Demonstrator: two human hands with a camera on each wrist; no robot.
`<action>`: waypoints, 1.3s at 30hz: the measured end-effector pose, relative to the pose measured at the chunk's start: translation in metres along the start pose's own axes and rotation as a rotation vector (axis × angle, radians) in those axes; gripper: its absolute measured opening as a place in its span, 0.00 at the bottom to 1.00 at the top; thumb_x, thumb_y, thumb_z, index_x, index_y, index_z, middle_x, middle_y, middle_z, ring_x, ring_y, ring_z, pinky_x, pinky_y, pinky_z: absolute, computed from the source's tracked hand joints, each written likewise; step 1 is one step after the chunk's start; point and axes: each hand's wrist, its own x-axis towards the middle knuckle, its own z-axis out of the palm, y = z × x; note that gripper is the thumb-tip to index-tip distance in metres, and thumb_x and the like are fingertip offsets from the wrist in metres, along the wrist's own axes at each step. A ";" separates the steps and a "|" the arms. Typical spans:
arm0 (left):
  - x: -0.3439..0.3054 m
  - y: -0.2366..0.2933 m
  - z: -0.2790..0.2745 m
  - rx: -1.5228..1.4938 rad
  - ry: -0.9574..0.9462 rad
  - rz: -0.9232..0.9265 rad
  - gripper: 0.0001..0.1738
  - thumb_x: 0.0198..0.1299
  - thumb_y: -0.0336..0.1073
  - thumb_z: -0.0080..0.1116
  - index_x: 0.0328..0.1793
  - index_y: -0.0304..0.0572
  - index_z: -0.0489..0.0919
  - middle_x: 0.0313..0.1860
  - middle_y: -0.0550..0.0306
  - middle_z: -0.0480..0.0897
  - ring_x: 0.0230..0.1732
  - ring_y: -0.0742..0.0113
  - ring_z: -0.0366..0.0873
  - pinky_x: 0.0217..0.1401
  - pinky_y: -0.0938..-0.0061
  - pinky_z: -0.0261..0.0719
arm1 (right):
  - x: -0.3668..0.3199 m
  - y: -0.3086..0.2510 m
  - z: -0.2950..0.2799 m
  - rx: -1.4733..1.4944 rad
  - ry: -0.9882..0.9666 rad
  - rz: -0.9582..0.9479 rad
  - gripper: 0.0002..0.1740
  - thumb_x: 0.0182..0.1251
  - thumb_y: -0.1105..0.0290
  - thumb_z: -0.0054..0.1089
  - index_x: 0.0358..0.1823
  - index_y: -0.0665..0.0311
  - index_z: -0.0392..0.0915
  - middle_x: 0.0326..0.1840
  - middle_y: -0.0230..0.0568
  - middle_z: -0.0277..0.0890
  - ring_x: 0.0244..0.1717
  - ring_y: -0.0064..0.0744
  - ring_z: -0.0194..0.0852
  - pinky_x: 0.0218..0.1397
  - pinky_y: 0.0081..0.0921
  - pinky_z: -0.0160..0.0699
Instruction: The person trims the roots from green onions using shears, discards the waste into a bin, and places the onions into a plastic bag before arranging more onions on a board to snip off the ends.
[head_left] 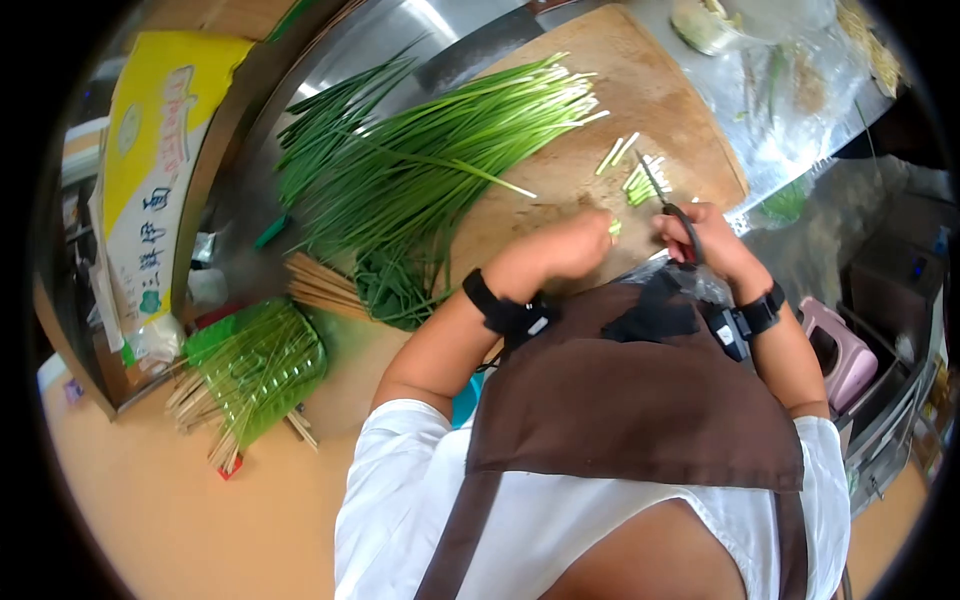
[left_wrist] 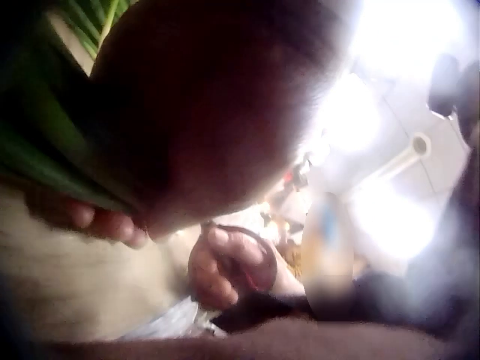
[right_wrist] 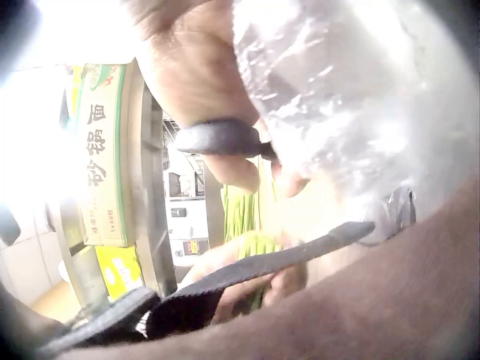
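Observation:
My left hand [head_left: 580, 245] grips a few garlic chives, their pale cut ends [head_left: 614, 228] poking out by the fingers; in the left wrist view their green leaves [left_wrist: 60, 161] run past the dark palm. To the right, my right hand [head_left: 708, 240] holds black-handled scissors [head_left: 684, 232], fingers in the handle loops, blades pointing up and away over the board. By the blades lies a small pile of short pale chive pieces [head_left: 645, 178]. A large bundle of garlic chives [head_left: 450, 150] spreads across the left side of the wooden cutting board [head_left: 665, 85].
Clear plastic bags [head_left: 800, 90] and a tub [head_left: 705, 25] stand beyond the board. Wooden skewers [head_left: 325, 285] and a dark green chive bundle [head_left: 395, 285] sit at left, near a green tray [head_left: 270, 350] with skewers. A yellow-white carton [head_left: 150, 190] stands far left.

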 end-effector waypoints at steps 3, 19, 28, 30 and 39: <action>-0.028 0.004 0.012 0.155 0.147 -0.088 0.08 0.63 0.31 0.51 0.44 0.36 0.72 0.41 0.38 0.78 0.42 0.39 0.78 0.44 0.52 0.74 | 0.002 0.004 -0.002 -0.059 -0.043 0.020 0.21 0.61 0.54 0.66 0.20 0.62 0.76 0.14 0.30 0.72 0.16 0.18 0.67 0.20 0.18 0.62; -0.058 -0.046 -0.050 0.682 0.868 0.063 0.15 0.52 0.27 0.58 0.48 0.41 0.78 0.49 0.51 0.76 0.56 0.49 0.71 0.64 0.52 0.65 | -0.005 0.003 -0.005 0.015 -0.115 -0.082 0.18 0.66 0.56 0.63 0.23 0.61 0.76 0.16 0.29 0.73 0.17 0.16 0.69 0.19 0.14 0.62; -0.034 -0.043 -0.075 0.409 0.881 0.094 0.08 0.56 0.31 0.63 0.42 0.42 0.81 0.43 0.54 0.79 0.51 0.49 0.74 0.57 0.58 0.71 | -0.014 0.001 -0.007 0.030 -0.057 -0.130 0.17 0.65 0.58 0.64 0.23 0.61 0.75 0.16 0.29 0.73 0.17 0.15 0.66 0.20 0.15 0.61; -0.015 -0.046 -0.080 0.422 0.853 0.013 0.11 0.56 0.33 0.64 0.45 0.40 0.80 0.45 0.53 0.78 0.52 0.49 0.74 0.55 0.59 0.72 | -0.014 -0.002 -0.005 0.046 -0.068 -0.127 0.18 0.64 0.58 0.65 0.23 0.62 0.76 0.16 0.29 0.73 0.16 0.16 0.66 0.19 0.16 0.61; -0.002 -0.050 -0.064 0.679 0.741 -0.085 0.23 0.44 0.31 0.70 0.48 0.39 0.75 0.54 0.50 0.72 0.56 0.49 0.70 0.59 0.58 0.67 | -0.011 0.005 -0.005 0.077 -0.089 -0.117 0.19 0.64 0.57 0.66 0.23 0.62 0.76 0.15 0.29 0.72 0.15 0.16 0.65 0.18 0.17 0.60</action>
